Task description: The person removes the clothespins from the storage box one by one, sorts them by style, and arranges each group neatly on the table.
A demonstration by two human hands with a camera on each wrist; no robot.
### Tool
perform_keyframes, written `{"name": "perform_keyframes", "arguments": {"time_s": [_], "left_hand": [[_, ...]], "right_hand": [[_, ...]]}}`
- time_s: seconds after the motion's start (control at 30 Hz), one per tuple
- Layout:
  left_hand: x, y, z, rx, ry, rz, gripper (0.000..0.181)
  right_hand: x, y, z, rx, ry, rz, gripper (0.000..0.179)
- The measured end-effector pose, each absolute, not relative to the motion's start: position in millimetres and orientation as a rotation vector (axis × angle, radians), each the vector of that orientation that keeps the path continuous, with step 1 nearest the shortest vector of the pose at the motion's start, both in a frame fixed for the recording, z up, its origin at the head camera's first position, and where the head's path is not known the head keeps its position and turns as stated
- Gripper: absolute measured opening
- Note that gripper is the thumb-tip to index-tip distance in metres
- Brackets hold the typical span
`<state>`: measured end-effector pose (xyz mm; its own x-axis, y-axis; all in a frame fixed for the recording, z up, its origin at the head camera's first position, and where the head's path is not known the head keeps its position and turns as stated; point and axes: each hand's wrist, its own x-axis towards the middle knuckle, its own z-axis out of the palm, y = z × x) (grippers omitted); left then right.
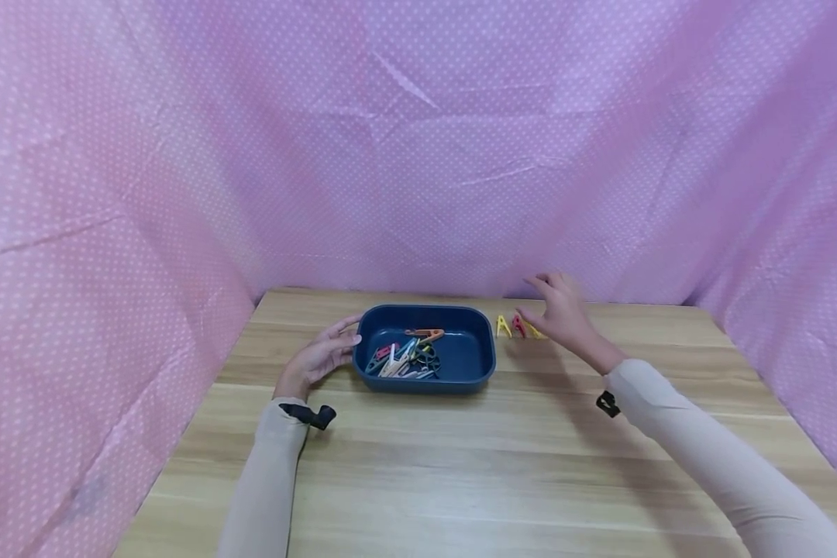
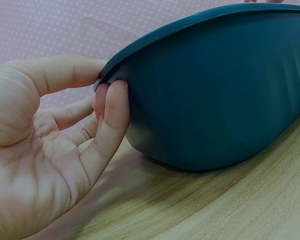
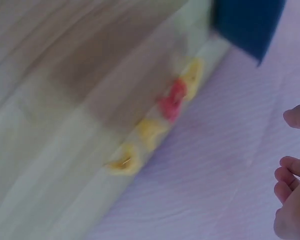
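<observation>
Your left hand [image 1: 321, 353] is clamped on the blue bin [image 1: 469, 358] at its nine o'clock, thumb and fingers pinching the rim. Mixed-colour clips [image 1: 397, 361] lie inside, mostly toward eight o'clock. Your right hand [image 1: 563, 311] hangs near the bin's two o'clock, thumb and fingers apart, nothing between. Beside the bin at three o'clock, on the wooden table [image 1: 425, 465]: one red clip [image 1: 519, 323] rowed with three yellow clips [image 3: 151, 133].

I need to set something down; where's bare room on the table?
Mainly the table on the near side of the tub, between the left sleeve and right sleeve; also between that sleeve and pink cloth. It's crowded beside the tub: left hand at one end, pegs and right hand at the other.
</observation>
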<state>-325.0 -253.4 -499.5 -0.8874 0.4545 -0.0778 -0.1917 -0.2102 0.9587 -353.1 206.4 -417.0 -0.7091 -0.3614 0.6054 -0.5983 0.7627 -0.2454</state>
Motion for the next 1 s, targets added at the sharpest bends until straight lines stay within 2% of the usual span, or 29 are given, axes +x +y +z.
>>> {"name": "perform_keyframes", "arguments": {"time_s": [0.4, 0.73, 1.0], "left_hand": [[-327, -251, -500, 0.322, 1.653, 2.134, 0.060], [-326, -253, -500, 0.321, 1.663, 2.131, 0.061], [-325, -252, -502, 0.325, 1.666, 2.137, 0.060]], "right_hand": [[-338, 134, -392, 0.908, -2.600, 0.833, 0.060], [-334, 87, -380, 1.130, -2.633, 0.655, 0.053], [-345, 51, -379, 1.411, -2.685, 0.495, 0.047]]}}
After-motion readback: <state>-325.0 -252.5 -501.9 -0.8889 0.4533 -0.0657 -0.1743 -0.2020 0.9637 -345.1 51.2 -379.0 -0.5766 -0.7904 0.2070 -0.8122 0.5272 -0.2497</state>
